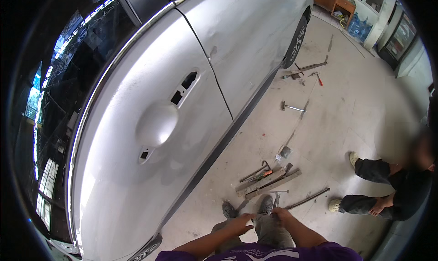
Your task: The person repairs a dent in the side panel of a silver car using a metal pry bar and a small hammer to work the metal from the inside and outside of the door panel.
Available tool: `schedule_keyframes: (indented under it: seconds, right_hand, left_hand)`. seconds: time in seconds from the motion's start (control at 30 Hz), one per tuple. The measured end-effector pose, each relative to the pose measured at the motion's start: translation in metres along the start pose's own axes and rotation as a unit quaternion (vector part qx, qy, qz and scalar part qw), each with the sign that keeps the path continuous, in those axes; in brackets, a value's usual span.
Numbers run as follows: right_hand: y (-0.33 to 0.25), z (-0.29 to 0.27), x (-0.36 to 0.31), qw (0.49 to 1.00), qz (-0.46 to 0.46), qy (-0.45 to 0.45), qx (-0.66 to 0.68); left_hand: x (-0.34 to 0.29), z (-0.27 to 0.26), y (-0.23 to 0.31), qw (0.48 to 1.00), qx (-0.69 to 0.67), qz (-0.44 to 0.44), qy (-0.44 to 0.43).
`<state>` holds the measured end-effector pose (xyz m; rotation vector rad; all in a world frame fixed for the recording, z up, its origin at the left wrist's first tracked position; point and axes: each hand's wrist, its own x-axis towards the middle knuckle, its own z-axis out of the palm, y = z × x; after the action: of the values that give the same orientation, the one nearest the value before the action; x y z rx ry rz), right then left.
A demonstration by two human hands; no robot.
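Silver car [205,83], sill edge [219,148] L; floor [337,110] room R; R hand [283,216] grips hammer [282,191], L hand [240,223] half-spread.

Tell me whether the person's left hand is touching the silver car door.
Apart: the head view shows floor between the person's left hand and the silver car door.

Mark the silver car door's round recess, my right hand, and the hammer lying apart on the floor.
Round recess [158,124]: head view, middle of the hollow.
Right hand [284,216]: head view, back of the hand.
Hammer [294,108]: head view, on its handle.
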<state>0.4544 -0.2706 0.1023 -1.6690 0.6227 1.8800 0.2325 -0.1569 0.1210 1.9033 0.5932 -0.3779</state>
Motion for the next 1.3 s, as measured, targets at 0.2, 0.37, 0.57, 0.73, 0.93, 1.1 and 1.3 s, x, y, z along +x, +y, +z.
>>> schedule_keyframes:
  seconds: [0.2, 0.37, 0.57, 0.73, 0.93, 1.1, 1.3]
  right_hand:
    - [0.016, -0.086, -0.058, 0.961, -0.016, 0.018, -0.276]
    - [0.051, -0.117, -0.100, 0.966, -0.065, -0.010, -0.251]
    - [0.054, -0.108, -0.151, 0.973, -0.032, -0.033, -0.226]
    - [0.095, -0.141, -0.158, 0.888, -0.081, -0.054, -0.450]
    - [0.133, -0.178, -0.118, 0.851, -0.060, -0.014, -0.521]
    - [0.113, -0.163, -0.141, 0.838, -0.072, -0.032, -0.539]
    - [0.096, -0.149, -0.143, 0.824, -0.077, -0.049, -0.560]
  left_hand:
    - [-0.174, -0.017, -0.053, 0.953, 0.100, -0.272, -0.088]
    - [-0.245, 0.014, -0.065, 0.943, 0.028, -0.330, -0.023]
    - [-0.188, -0.020, 0.012, 0.949, -0.100, -0.272, 0.126]
    - [-0.230, 0.013, -0.018, 0.961, 0.004, -0.248, -0.123]
    - [-0.251, 0.048, 0.000, 0.942, -0.080, -0.309, -0.108]
    - [-0.247, 0.067, 0.022, 0.933, -0.135, -0.334, -0.009]
    - [-0.266, 0.075, 0.031, 0.922, -0.160, -0.349, 0.055]
